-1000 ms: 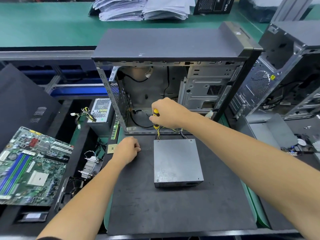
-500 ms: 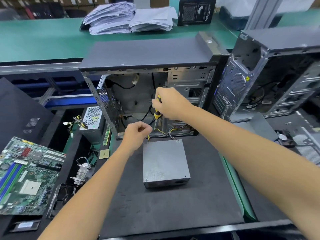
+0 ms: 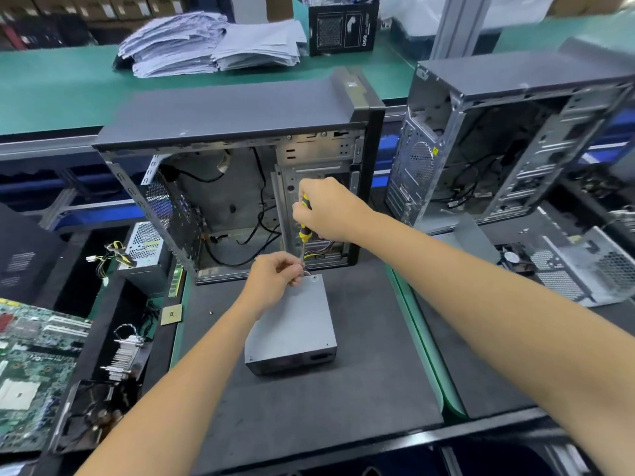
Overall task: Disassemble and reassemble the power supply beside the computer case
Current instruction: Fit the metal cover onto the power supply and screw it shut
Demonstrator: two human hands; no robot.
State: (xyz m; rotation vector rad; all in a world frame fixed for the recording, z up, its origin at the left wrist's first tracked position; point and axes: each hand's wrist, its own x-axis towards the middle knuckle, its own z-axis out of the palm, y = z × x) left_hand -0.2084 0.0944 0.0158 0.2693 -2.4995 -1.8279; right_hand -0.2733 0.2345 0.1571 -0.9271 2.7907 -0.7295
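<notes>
The power supply (image 3: 292, 324), judged rigid and weighty, is best gripped by its sides; the screwdriver (image 3: 303, 231) is held in the right hand (image 3: 326, 207), and the left hand (image 3: 275, 274) is curled at its tip.

A matt grey metal power supply (image 3: 292, 324) rests on a dull black, seemingly foam mat (image 3: 309, 407) beside a bare-steel computer case (image 3: 240, 187).

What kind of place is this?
Probably a computer repair or assembly workshop: opened computer cases stand on green workbenches, and a bare motherboard lies beside a power supply.
</notes>
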